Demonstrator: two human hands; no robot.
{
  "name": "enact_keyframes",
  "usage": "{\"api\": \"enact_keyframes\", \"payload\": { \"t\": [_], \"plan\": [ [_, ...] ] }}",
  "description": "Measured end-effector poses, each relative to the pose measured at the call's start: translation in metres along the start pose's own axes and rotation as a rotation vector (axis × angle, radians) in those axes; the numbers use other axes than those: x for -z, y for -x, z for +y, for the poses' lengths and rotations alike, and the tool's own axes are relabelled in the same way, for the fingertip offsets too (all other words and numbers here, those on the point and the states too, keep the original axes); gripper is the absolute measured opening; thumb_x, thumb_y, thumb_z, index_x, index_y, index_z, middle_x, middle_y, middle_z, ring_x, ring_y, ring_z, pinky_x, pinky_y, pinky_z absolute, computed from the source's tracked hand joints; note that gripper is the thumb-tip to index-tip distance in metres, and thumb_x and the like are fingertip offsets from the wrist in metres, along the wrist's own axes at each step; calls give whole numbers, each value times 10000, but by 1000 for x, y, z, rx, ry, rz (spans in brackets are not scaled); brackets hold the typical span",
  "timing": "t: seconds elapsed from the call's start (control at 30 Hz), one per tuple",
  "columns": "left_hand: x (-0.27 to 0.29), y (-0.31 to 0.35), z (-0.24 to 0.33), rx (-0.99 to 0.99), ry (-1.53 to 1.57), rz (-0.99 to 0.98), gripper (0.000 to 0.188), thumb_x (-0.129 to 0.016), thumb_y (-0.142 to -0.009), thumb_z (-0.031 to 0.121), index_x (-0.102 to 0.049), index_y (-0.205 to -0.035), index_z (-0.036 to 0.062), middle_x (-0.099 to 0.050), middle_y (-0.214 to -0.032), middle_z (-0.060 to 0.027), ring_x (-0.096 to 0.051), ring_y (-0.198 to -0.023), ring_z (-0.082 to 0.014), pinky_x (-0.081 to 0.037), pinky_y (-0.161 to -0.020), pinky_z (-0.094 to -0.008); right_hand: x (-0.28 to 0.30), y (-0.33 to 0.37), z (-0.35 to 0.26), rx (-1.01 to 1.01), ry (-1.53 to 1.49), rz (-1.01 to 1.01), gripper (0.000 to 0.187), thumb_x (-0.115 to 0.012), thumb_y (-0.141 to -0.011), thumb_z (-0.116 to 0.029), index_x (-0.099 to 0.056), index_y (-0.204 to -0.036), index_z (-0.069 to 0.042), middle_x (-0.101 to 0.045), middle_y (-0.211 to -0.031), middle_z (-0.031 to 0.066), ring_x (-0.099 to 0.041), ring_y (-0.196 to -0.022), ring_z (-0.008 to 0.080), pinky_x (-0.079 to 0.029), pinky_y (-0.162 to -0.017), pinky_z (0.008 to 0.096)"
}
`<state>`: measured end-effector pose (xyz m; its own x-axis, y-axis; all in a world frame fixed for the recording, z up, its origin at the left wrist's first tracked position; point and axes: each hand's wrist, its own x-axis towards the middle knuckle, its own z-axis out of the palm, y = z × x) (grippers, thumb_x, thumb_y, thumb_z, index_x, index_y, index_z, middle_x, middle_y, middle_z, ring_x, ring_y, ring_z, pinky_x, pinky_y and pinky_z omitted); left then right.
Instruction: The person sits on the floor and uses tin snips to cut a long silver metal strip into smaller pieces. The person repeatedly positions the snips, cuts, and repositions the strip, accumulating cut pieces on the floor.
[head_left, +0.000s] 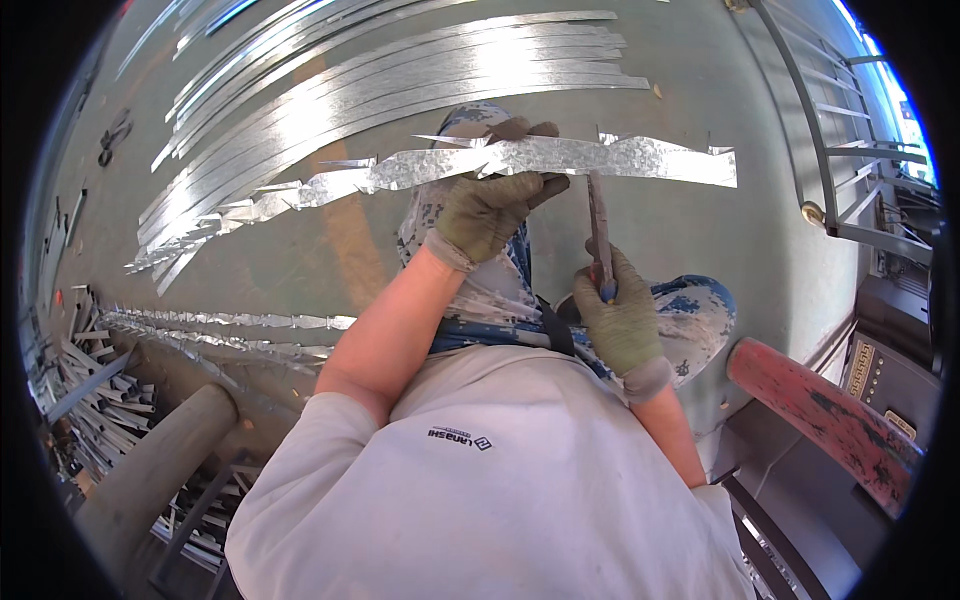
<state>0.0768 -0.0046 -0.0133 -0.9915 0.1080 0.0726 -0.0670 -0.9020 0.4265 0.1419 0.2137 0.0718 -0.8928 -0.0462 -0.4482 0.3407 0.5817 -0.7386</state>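
A long galvanized metal strip with jagged, pointed cuts along its edges lies across in front of me, over my knee. My left hand, in an olive work glove, is closed around its middle, thumb and fingers on opposite sides. In my gloved right hand I grip a file, narrow and dark, with a bit of red and blue at its handle. The file points away from me, and its tip meets or passes just under the strip's near edge; I cannot tell which.
Flat metal strips lie in rows on the floor ahead. More notched strips lie at the left, near a pile of metal offcuts and a thick tube. Scissors lie far left. A worn red tube and metal rack stand right.
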Motion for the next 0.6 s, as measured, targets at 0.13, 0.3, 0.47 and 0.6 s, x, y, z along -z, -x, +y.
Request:
{"api": "enact_keyframes", "payload": {
  "t": [0.13, 0.3, 0.47, 0.6],
  "plan": [
    [10, 1, -2, 52, 78, -10, 497, -674, -1097, -28, -586, -1560, 128, -595, -1644, -138, -639, -1476, -348, -516, -1299, -587, 1, 1, 8, -23, -122, -33, 444, -718, -1046, -169, -698, -1466, -26, -739, -1048, 198, -713, -941, 270, -578, -852, 395],
    [10, -1, -3, 39, 113, -51, 420, -648, -1131, 20, -621, -1537, 123, -613, -1626, -167, -629, -1495, -347, -535, -1279, -581, 1, -3, 18, 11, -113, -21, 419, -731, -1038, -155, -720, -1438, -29, -731, -1030, 132, -677, -881, 196, -565, -828, 339],
    [11, 1, -3, 17, -9, -4, 471, -721, -1081, 14, -636, -1527, 140, -581, -1655, -208, -644, -1481, -390, -604, -1218, -569, 8, 2, 11, -28, -155, -85, 437, -744, -1030, -140, -712, -1446, -9, -719, -1023, 82, -657, -873, 140, -555, -799, 324],
    [12, 1, -3, 32, -39, 25, 490, -785, -1024, -23, -670, -1475, 131, -595, -1633, -207, -678, -1438, -388, -650, -1172, -548, 14, 11, 1, -98, -321, -191, 505, -723, -1035, -80, -628, -1521, 15, -714, -1004, 28, -641, -780, 90, -521, -666, 268]
  ]
}}
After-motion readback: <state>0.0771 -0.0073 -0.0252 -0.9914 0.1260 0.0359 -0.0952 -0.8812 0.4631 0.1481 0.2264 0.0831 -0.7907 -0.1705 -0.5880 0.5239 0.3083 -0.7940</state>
